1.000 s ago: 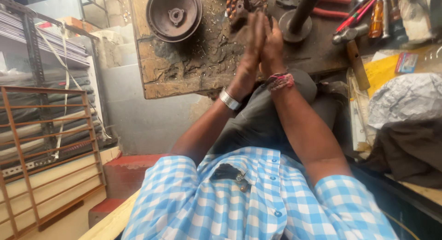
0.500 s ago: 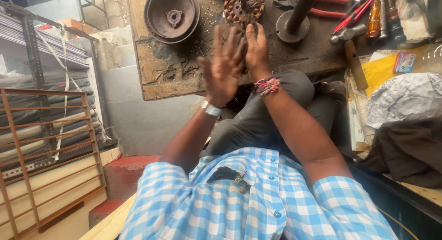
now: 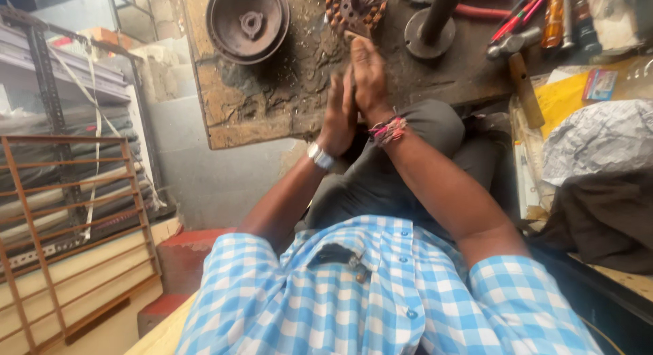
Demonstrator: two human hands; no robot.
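both hands up in front of me over the counter (image 3: 272, 117), a grimy, rust-stained wooden slab. left hand (image 3: 338, 117) and right hand (image 3: 368, 76) pressed flat together, palm to palm, fingers (image 3: 360, 52) straight and extended, gripping nothing. silver watch (image 3: 320, 156) on the left wrist, pink and red thread band (image 3: 388, 130) on the right wrist.

fingertips point at a round rusty toothed part (image 3: 354, 8) lying at the far edge of the counter; tips sit just beside it, can't tell if they touch. left of it, also at the far edge, a dark round pulley-like disc (image 3: 248, 21). right of the toothed part, a dark upright post on a round base (image 3: 428, 28).

further right along the far edge: red-handled pliers (image 3: 483, 11), screwdrivers (image 3: 520, 14), and a hammer (image 3: 520, 69) with wooden handle running toward me. crumpled grey paper (image 3: 598, 140) on a dark cloth (image 3: 598, 226) off the right edge. rusty metal rack (image 3: 61, 226) to my left, on the floor side.
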